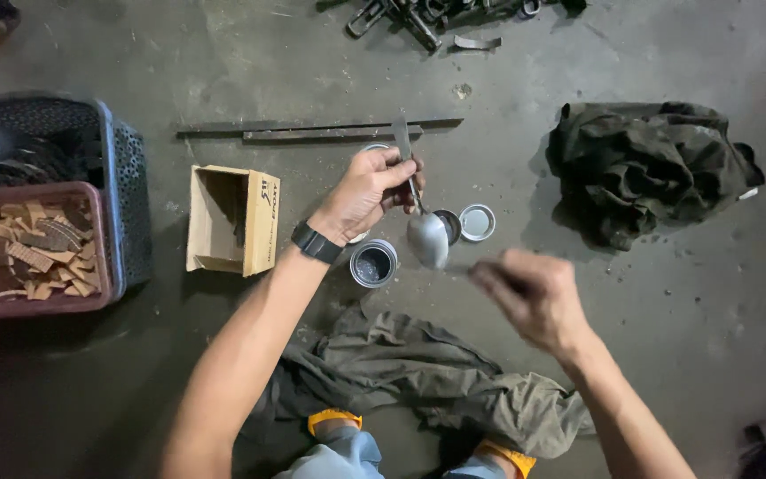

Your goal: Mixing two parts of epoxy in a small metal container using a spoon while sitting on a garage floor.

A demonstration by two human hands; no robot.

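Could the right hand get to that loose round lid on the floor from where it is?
Probably yes. The right hand hangs just below the round lid, with bare floor between; only the spoon in the left hand sits close beside it.

Left hand (pixel 367 188) raised, fingers curled shut, right hand (pixel 532 297) blurred

A grey-coated metal spoon (pixel 425 232) hangs bowl-down, handle upright, just above a small open tin (pixel 373 263) on the floor.
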